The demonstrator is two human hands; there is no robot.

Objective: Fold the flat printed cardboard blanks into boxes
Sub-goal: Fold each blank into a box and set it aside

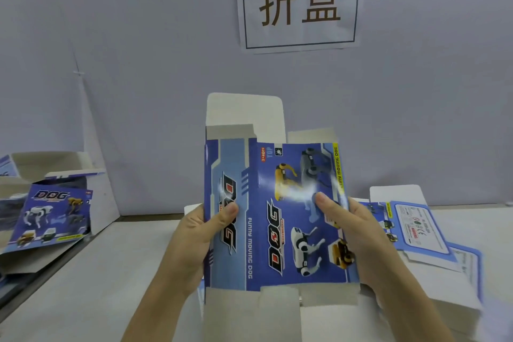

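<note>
Here the printed blank (277, 216) is held upright over the near middle of the desk (111, 286). My left hand (194, 239) and right hand (352, 230) pinch its side edges, fingers (326, 203) clamped on card, likely to square it open. Spare flat blanks (424, 233) lie right, folded boxes (55, 219) left.

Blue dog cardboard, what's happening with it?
A person grips a printed box blank upright, left hand on one edge, right hand on the other, thumbs on the front. Its end flaps are unfolded. Folded boxes sit at the left; more flat blanks lie stacked on the table at the right.
</note>
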